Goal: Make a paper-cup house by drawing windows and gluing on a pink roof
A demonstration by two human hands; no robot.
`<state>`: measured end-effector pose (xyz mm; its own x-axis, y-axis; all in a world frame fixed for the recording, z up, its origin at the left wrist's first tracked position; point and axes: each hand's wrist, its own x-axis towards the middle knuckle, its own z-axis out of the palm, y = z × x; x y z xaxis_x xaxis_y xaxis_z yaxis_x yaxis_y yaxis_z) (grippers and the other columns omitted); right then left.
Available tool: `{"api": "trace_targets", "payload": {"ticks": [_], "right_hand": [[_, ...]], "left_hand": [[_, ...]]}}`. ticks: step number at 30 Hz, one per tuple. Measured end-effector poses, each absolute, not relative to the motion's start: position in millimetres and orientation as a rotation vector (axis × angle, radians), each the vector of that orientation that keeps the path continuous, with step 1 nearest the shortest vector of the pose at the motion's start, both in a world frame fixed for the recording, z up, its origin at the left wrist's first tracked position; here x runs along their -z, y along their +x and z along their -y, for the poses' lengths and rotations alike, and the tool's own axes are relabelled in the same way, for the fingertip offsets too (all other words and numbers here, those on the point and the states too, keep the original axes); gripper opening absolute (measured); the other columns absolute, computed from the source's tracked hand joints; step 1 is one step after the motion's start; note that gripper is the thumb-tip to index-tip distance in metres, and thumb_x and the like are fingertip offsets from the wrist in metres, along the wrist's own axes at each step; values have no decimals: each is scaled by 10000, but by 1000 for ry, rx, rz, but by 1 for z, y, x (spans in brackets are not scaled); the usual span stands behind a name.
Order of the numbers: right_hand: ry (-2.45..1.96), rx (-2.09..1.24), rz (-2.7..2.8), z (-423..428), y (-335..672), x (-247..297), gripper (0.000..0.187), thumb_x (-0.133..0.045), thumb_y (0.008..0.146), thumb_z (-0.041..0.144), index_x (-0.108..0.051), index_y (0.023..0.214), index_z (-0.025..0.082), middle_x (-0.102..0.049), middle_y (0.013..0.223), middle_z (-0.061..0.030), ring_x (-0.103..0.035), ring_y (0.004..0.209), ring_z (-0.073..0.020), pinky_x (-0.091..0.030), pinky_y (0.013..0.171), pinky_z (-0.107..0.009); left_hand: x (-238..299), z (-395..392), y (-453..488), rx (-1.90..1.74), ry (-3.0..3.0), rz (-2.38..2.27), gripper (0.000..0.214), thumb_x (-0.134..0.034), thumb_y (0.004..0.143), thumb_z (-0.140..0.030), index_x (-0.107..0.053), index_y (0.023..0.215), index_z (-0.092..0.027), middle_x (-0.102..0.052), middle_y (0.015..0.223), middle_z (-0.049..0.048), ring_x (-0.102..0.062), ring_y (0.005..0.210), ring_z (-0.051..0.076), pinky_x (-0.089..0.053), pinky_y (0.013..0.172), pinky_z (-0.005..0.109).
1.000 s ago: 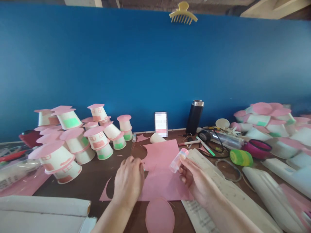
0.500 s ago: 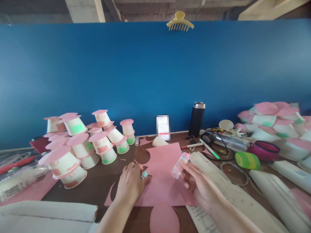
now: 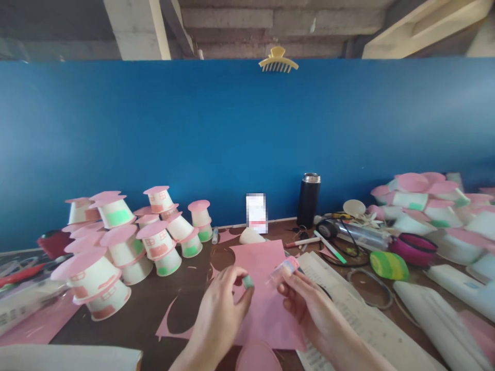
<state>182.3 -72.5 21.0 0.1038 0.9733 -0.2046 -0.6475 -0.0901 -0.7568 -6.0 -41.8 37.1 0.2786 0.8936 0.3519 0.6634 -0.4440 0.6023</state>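
Observation:
My left hand (image 3: pixel 223 309) pinches a small green cap (image 3: pixel 248 281) between thumb and fingers. My right hand (image 3: pixel 305 304) grips a clear glue stick with a pink end (image 3: pixel 284 269), tilted up to the right. The cap sits a short way left of the stick's lower end. Both hands hover over a pink paper sheet (image 3: pixel 259 304) with round cut-outs, lying on the brown table. A pink paper oval (image 3: pixel 257 359) lies at the near edge below the hands.
Upturned white paper cups with pink roofs (image 3: pixel 119 242) are piled at left, more (image 3: pixel 421 198) at right. A black flask (image 3: pixel 308 200), markers (image 3: pixel 328 246), a green-yellow roll (image 3: pixel 389 265), a magenta bowl (image 3: pixel 413 247) and white paper rolls (image 3: pixel 436 314) lie right. A blue wall (image 3: pixel 232 134) stands behind.
My left hand has lifted off the pink sheet with the green cap and moved right, close to the glue stick. The head view has tilted upward.

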Motion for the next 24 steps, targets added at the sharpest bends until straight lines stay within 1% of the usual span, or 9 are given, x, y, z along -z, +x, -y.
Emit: {"api": "trace_targets", "payload": {"ticks": [3,7,10,16,24], "right_hand": [[-849,-1442,475,72,182,-21,241,-880,666,282,-730,815,166,-704,767,-3,-662,693,-97,-554,529,-144],[-843,-1442,475,73,182,-21,239,-883,662,276,-736,818,171,-709,761,1,-669,705,-103,-559,537,-152],[-843,-1445,487,75,182,-22,233,-876,671,288,-737,817,173,-696,741,8,-655,691,-97,-545,526,-150],[-868,-1431,516,76,180,-27,259,-891,637,300,-732,792,166,-657,710,19,-615,657,-90,-503,511,-153],[-926,-1401,550,77,179,-28,278,-882,632,349,-736,781,165,-668,720,-3,-612,660,-114,-469,499,-169]], "left_hand": [[-41,49,4,-972,2168,-1304,119,-543,859,-256,-581,970,-239,-662,951,28,-614,909,200,-453,821,330],[-42,52,8,-985,2106,-1262,153,-563,853,-248,-586,1004,-236,-670,960,27,-620,909,195,-459,830,337],[-42,51,6,-995,2047,-1291,171,-582,846,-264,-575,1014,-237,-675,957,24,-627,903,193,-461,824,334],[-47,53,5,-965,2064,-1279,82,-587,854,-289,-585,913,-233,-683,919,14,-629,885,195,-451,802,320],[-47,53,4,-967,2035,-1257,128,-634,829,-274,-617,951,-241,-711,935,3,-649,893,190,-451,804,298]]}}
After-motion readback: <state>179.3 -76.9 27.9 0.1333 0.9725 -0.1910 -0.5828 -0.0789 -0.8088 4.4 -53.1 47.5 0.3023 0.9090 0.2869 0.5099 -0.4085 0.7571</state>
